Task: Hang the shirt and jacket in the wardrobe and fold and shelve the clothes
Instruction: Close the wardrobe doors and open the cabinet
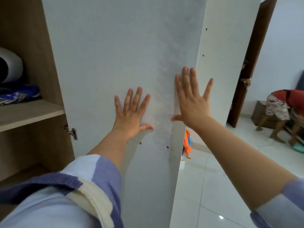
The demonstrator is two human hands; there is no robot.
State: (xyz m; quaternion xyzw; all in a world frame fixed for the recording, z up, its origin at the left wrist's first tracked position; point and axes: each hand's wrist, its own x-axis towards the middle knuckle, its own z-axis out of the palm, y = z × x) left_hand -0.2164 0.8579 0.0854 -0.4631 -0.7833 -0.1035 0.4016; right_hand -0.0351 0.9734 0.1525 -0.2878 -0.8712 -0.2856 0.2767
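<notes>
A white wardrobe door (107, 63) fills the middle of the view, swung partly across the wooden wardrobe. My left hand (131, 114) lies flat on it with fingers spread. My right hand (191, 97) presses flat near the door's right edge, its little finger reaching onto a second white panel (218, 55). Neither hand holds anything. At the left, a wardrobe shelf (28, 116) carries a folded blue patterned garment (18, 95) beside a white and black rounded object (9, 66). No shirt or jacket is visible.
A metal hinge (72, 133) joins the door to the wardrobe side. To the right lies white tiled floor (213, 178), a dark wooden room door (251, 63), an orange bag (188, 142), and a person (283, 109) bending over by a low cabinet.
</notes>
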